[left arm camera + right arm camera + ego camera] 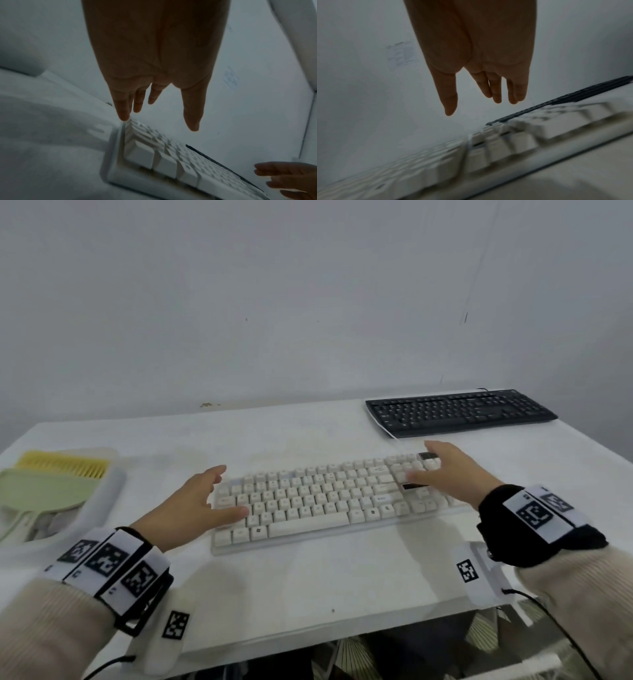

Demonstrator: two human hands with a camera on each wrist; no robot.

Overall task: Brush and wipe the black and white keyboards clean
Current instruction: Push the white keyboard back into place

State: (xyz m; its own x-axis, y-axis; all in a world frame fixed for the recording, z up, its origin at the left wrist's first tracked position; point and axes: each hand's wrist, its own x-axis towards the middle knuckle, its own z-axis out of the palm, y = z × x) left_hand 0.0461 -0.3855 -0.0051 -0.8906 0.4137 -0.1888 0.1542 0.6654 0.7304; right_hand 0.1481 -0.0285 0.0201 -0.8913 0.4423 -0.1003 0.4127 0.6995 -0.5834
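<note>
A white keyboard (pixel 318 501) lies in the middle of the white table, and the black keyboard (pixel 459 412) sits behind it at the far right. My left hand (pixel 202 501) hovers over the white keyboard's left end (pixel 154 155), fingers straight and spread, holding nothing. My right hand (pixel 445 470) hovers over its right end (pixel 522 132), fingers straight and empty too. The black keyboard (pixel 565 100) shows as a dark strip behind the white one in the right wrist view. A yellow brush (pixel 61 469) lies in a tray at the far left.
A white tray (pixel 109 491) at the left edge holds the yellow brush and a pale green paddle-shaped tool (pixel 44 491). A white cable (pixel 387 429) curves by the black keyboard's left end. The grey wall stands close behind the table (pixel 308 583).
</note>
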